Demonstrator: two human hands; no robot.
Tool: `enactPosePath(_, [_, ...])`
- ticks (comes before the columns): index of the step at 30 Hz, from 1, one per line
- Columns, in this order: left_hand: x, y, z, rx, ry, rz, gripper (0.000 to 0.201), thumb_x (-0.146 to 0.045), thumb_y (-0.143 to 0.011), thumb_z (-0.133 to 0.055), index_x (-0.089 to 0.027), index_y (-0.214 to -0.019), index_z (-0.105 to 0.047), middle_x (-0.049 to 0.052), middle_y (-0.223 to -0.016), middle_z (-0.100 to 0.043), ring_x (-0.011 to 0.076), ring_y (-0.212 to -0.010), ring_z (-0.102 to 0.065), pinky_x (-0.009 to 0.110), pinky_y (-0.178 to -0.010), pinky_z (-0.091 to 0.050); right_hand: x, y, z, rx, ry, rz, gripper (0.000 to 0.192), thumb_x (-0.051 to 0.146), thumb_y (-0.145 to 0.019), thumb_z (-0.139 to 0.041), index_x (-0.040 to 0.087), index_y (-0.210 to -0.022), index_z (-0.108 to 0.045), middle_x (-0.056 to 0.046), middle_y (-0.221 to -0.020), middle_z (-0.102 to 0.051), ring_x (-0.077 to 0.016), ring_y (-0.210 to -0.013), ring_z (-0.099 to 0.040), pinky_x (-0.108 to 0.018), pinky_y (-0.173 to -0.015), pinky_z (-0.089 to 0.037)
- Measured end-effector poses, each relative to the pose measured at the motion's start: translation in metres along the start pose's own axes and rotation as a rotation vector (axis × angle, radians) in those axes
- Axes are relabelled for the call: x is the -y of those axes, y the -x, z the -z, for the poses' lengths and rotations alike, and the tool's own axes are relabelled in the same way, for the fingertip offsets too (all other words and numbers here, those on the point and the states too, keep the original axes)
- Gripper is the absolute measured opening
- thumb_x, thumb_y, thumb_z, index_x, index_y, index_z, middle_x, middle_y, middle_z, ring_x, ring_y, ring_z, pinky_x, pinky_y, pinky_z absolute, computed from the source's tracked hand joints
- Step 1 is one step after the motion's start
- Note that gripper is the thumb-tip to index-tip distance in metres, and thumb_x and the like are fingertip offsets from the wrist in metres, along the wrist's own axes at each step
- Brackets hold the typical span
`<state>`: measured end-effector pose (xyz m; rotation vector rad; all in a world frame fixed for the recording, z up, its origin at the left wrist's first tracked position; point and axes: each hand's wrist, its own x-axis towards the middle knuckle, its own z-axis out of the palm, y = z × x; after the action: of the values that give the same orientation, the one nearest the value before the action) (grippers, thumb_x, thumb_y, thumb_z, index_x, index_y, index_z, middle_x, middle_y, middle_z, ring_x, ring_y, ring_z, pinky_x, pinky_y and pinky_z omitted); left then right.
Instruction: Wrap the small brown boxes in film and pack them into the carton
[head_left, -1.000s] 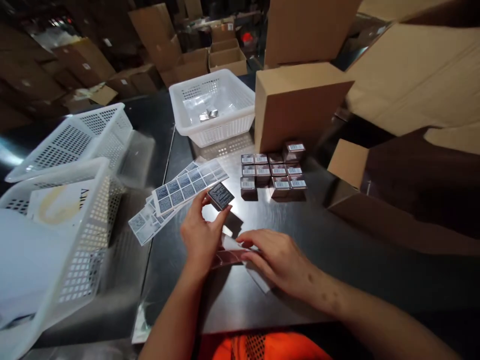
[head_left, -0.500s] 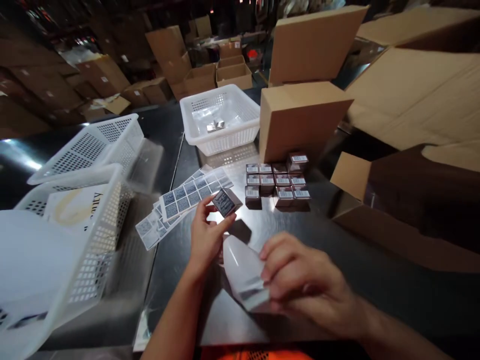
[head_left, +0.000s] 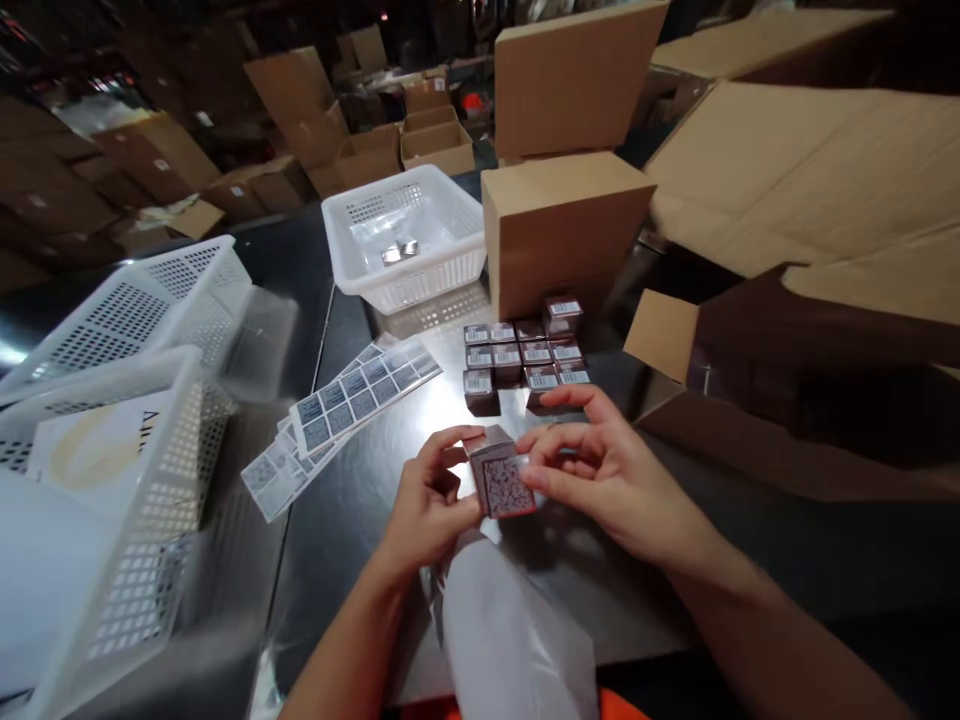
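My left hand (head_left: 439,490) grips a small carton (head_left: 491,440) by its sides, tilted so one face is toward me. On that face is a square label (head_left: 506,487) with a dense speckled code pattern. My right hand (head_left: 592,470) has thumb and forefinger pinched at the label's right edge, its other fingers loosely curled. A curled white backing sheet (head_left: 510,630) hangs below my left hand toward my body; whether that hand holds it is hidden. Beyond my hands, several matching small cartons (head_left: 506,360) with barcode labels stand in rows on the metal table.
Sticker sheets (head_left: 360,395) lie overlapped at the left of the table. A white basket (head_left: 405,285) holds a few small items at the back. Other white baskets (head_left: 165,490) stand at left. A closed cardboard box (head_left: 566,235) is behind the cartons; an open one (head_left: 750,430) is right.
My right hand has moved from the white backing sheet up to the carton. My left hand has turned the carton, showing the code-patterned face. The backing sheet now droops toward me.
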<state>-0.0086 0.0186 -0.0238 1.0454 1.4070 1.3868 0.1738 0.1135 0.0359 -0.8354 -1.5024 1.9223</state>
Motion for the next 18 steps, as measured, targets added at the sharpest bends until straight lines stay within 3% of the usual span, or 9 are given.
enactPosePath(11, [-0.0072,0.0021,0.0004,0.026,-0.160,-0.039,0.053,-0.015,-0.068,-0.076,-0.026,-0.119,-0.064,0.000,-0.088,-0.074,0.0008,-0.041,-0.030,0.017,-0.040,-0.019,-0.0033,-0.0004,0.0031,-0.018,0.152,0.075,0.043,0.039,-0.075,-0.082,0.025,-0.104,-0.054,-0.002,-0.093,-0.068,-0.0190,-0.082,-0.072,-0.030,-0.072,-0.061])
enactPosePath(18, [-0.0058,0.0025,0.0002,0.019,-0.180,-0.029,0.052,-0.022,-0.072,-0.078,-0.027,-0.122,-0.065,0.000,-0.087,-0.073,0.0020,-0.041,-0.030,0.018,-0.040,-0.021,-0.0028,-0.0018,0.0015,-0.018,0.166,0.085,0.041,0.041,-0.075,-0.082,0.024,-0.103,-0.056,-0.001,-0.084,-0.067,-0.0203,-0.080,-0.072,-0.030,-0.071,-0.062])
